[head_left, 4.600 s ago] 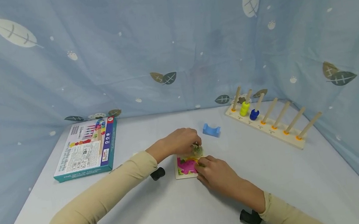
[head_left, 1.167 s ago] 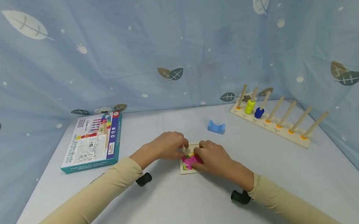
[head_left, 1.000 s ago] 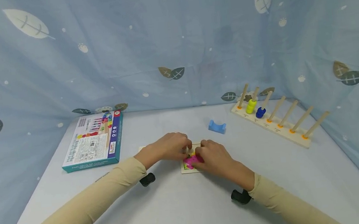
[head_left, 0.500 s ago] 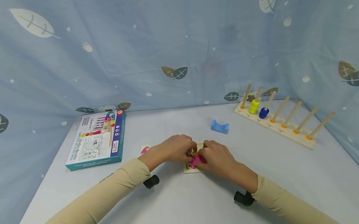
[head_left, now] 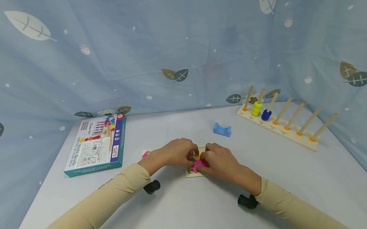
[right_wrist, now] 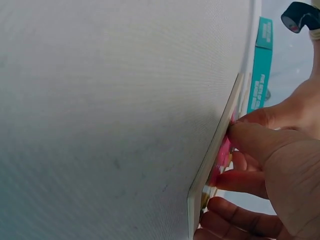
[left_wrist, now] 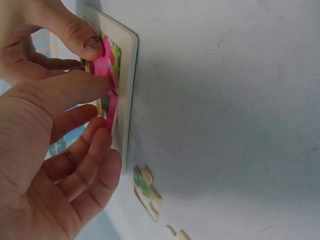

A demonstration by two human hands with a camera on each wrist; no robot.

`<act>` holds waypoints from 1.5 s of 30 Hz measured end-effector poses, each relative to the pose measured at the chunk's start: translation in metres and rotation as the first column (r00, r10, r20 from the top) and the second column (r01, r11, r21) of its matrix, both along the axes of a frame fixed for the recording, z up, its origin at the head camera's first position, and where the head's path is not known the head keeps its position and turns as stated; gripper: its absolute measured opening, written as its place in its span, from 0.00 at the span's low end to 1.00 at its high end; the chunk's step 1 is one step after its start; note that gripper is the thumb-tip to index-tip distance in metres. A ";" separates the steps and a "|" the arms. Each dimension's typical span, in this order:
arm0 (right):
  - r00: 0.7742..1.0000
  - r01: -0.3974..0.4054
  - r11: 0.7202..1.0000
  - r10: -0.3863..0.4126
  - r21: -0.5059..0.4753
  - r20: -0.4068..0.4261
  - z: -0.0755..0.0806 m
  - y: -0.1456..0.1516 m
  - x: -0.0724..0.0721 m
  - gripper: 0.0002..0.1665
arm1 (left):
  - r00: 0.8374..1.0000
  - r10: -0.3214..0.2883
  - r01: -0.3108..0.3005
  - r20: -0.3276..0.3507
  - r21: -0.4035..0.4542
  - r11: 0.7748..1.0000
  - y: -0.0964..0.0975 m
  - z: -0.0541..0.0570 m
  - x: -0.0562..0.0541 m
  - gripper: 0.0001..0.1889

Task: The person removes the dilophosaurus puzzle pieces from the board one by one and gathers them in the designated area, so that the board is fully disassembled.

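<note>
In the head view both hands meet over a small jigsaw board (head_left: 192,175) with a pale wooden border and a pink, green and yellow picture. My left hand (head_left: 178,153) is at its left side; in the left wrist view its thumb and fingers pinch a pink jigsaw piece (left_wrist: 113,111), tilted up out of the picture. From the right, my right hand (head_left: 223,162) grips the pink part of the picture (right_wrist: 223,152) between thumb and index finger, its other fingers bent along the board's far side. The hands hide much of the picture.
Loose jigsaw pieces lie left of the board, one green and cream (left_wrist: 145,190), another pink (head_left: 146,154) behind the left forearm. A blue curved block (head_left: 222,129) stands beyond the board. A boxed toy (head_left: 95,145) lies back left, a pegged rack (head_left: 278,128) back right.
The left hand has come down from the board's far edge, where it held a greenish piece, to its left side. The right hand has shifted over the pink area. Within the last second, finger movements are slight.
</note>
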State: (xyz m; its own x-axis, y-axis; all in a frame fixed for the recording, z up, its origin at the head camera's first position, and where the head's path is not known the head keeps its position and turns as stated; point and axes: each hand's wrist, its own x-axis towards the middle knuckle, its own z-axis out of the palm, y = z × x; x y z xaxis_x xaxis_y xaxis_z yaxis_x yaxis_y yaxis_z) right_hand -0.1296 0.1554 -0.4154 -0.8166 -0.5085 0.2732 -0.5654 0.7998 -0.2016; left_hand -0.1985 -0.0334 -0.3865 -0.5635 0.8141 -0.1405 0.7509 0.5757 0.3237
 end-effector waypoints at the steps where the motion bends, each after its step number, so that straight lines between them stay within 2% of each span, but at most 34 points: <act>1: 1.000 0.001 1.000 -0.001 0.000 0.001 0.000 0.000 0.000 0.17 | 1.000 0.002 -0.002 -0.002 -0.003 1.000 0.000 0.001 0.001 0.14; 9: 1.000 -0.007 1.000 0.007 -0.008 -0.007 -0.001 0.000 0.003 0.16 | 0.999 0.007 -0.009 -0.048 -0.059 0.998 0.004 0.004 0.008 0.14; 22: 0.998 -0.024 1.000 0.024 -0.001 -0.049 -0.003 0.002 0.000 0.16 | 0.993 -0.028 0.016 -0.111 -0.110 0.994 0.004 0.010 0.006 0.17; 29: 0.998 -0.034 0.999 0.034 -0.003 -0.049 -0.004 0.003 -0.001 0.15 | 0.993 -0.018 0.011 -0.113 -0.062 0.998 0.000 0.006 0.006 0.18; 35: 0.998 -0.037 0.999 0.037 0.006 -0.051 -0.003 0.002 0.000 0.14 | 0.987 -0.030 0.025 -0.158 -0.036 0.999 -0.004 0.000 0.007 0.16; 45: 0.999 -0.016 0.998 0.018 0.053 -0.033 0.000 0.001 0.000 0.18 | 0.988 -0.004 0.009 -0.152 0.027 1.000 -0.021 0.012 0.005 0.15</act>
